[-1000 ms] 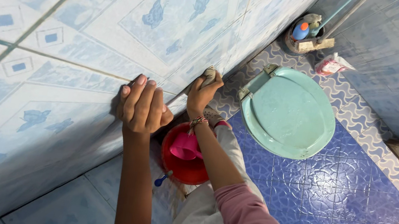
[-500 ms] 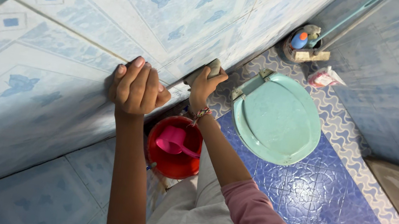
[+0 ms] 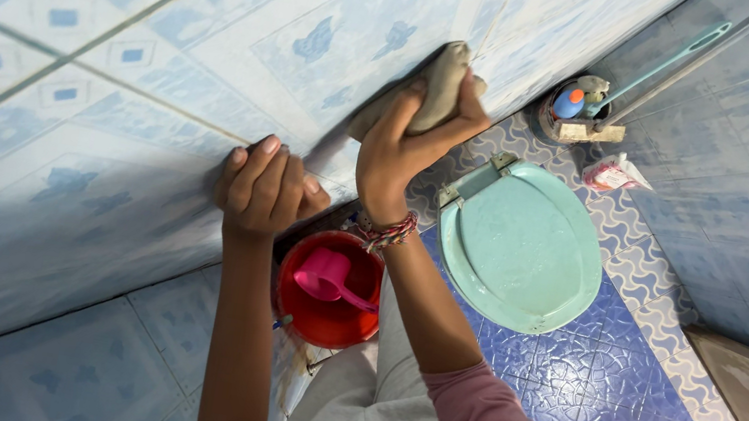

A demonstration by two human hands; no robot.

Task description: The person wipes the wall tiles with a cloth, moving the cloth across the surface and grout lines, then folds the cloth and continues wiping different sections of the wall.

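Observation:
My right hand [image 3: 407, 140] grips a grey-brown cloth [image 3: 439, 84] and presses it against the blue-patterned tiled wall [image 3: 90, 92]. A beaded bracelet circles that wrist. My left hand [image 3: 265, 187] lies flat on the same wall a little lower, fingers together, holding nothing. Directly below both hands stands a red bucket [image 3: 331, 320] with a pink scoop [image 3: 328, 277] inside it.
A pale green closed toilet lid [image 3: 521, 245] sits on the blue patterned floor [image 3: 606, 402] to the right. In the far corner stand a dark pot with bottles and a brush [image 3: 579, 108], a long teal handle [image 3: 673, 63] and a small red-and-white packet [image 3: 611, 172].
My right hand has slid the cloth higher up the wall. My left hand stays pressed on the tiles, and my view has shifted slightly.

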